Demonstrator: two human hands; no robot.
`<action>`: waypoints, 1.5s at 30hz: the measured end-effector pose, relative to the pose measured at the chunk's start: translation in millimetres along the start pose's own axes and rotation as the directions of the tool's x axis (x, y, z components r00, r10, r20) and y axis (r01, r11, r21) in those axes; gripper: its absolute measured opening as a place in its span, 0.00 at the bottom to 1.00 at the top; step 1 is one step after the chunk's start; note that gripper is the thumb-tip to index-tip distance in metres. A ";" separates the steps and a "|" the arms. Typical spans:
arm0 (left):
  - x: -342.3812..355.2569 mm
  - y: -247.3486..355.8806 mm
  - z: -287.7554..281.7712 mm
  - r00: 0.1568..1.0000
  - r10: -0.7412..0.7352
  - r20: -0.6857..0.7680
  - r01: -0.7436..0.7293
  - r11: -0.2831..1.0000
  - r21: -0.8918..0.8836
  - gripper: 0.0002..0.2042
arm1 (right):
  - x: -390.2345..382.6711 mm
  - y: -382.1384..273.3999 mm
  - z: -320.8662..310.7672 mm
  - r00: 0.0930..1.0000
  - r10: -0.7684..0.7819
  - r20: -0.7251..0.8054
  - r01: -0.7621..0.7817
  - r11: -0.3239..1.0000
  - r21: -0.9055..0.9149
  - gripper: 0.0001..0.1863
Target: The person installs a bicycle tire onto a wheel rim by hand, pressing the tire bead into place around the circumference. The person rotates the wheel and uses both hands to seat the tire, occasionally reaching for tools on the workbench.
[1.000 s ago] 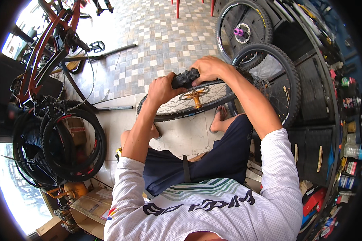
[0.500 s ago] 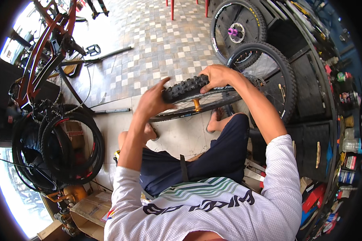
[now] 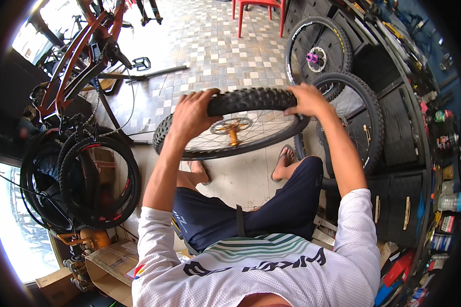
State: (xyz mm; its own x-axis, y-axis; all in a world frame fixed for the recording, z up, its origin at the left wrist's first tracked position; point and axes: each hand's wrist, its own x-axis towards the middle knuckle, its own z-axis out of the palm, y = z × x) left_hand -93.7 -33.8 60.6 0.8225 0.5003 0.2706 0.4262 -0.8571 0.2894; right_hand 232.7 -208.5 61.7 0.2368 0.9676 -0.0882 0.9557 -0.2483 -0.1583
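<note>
Two other wheels (image 3: 376, 123) lean by the black cabinet (image 3: 394, 197) at right, and a red bike (image 3: 78, 51) stands at left. One cardboard box (image 3: 110, 258) sits nearer; I can't see what's inside. The left hand (image 3: 192, 113) and right hand (image 3: 311, 101) hold a bike wheel (image 3: 215, 153) before the knees (image 3: 311, 165), fingers (image 3: 208, 94) over the tire (image 3: 251, 100), thumbs (image 3: 291, 111) nearer.

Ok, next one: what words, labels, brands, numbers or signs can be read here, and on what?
I won't copy wording, but lettering stands here:
White shirt: large dark lettering across the chest.
Dark shorts: light mark on the left leg, too small to read.
Held wheel: nothing I can read.
Red-and-white package on the right: print too small.
Cardboard box: print too blurred.
</note>
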 end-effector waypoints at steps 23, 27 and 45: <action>21.8 -38.3 46.4 0.969 -0.158 0.192 0.154 0.987 0.036 0.29 | 59.9 -65.4 59.6 0.964 -0.243 -0.106 0.263 0.930 0.256 0.36; 26.9 -37.5 49.7 0.975 -0.129 0.181 0.127 0.992 0.023 0.29 | 64.7 -58.4 59.6 0.976 -0.209 -0.067 0.220 0.920 0.323 0.32; -6.8 -34.4 51.4 0.997 0.070 -0.017 -0.070 0.998 0.003 0.47 | 29.1 24.7 56.8 0.986 -0.155 -0.060 0.167 0.924 0.345 0.42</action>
State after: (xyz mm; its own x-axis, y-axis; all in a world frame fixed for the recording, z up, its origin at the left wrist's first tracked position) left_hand -94.6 -14.0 1.6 0.8436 0.4413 0.3059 0.3690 -0.8903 0.2670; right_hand 253.3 -189.1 -0.6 0.0956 0.9954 -0.0029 0.8620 -0.0843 -0.4998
